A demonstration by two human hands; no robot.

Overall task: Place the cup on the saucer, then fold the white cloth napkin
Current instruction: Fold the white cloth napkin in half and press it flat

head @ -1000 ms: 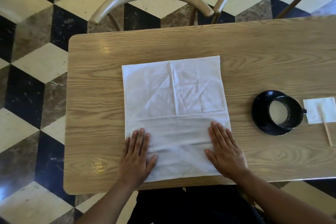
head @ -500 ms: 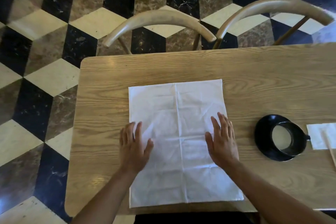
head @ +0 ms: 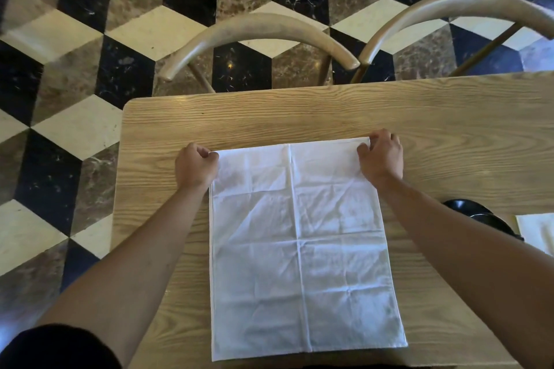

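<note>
Both hands are gripping the far edge of one white cloth napkin [head: 302, 243]: the left hand [head: 196, 166] is pinching the far left corner with curled fingers, and the right hand [head: 380, 156] is pinching the far right corner likewise. That creased rectangular napkin is lying flat on one light wooden table [head: 299, 114], its near edge reaching close to the table's near edge. Two bare forearms are stretching over the tabletop on either side of the cloth. To the right, one black round saucer [head: 467, 207] is showing partly past the right forearm, with a black cup [head: 491, 223] sitting on it, mostly hidden. One small white paper piece [head: 536, 231] is lying just beyond at the frame edge. Two curved wooden chair backs [head: 260, 30] are standing behind the table over a black, cream and brown marble cube-pattern floor [head: 75, 24]. No writing is showing legibly anywhere.
</note>
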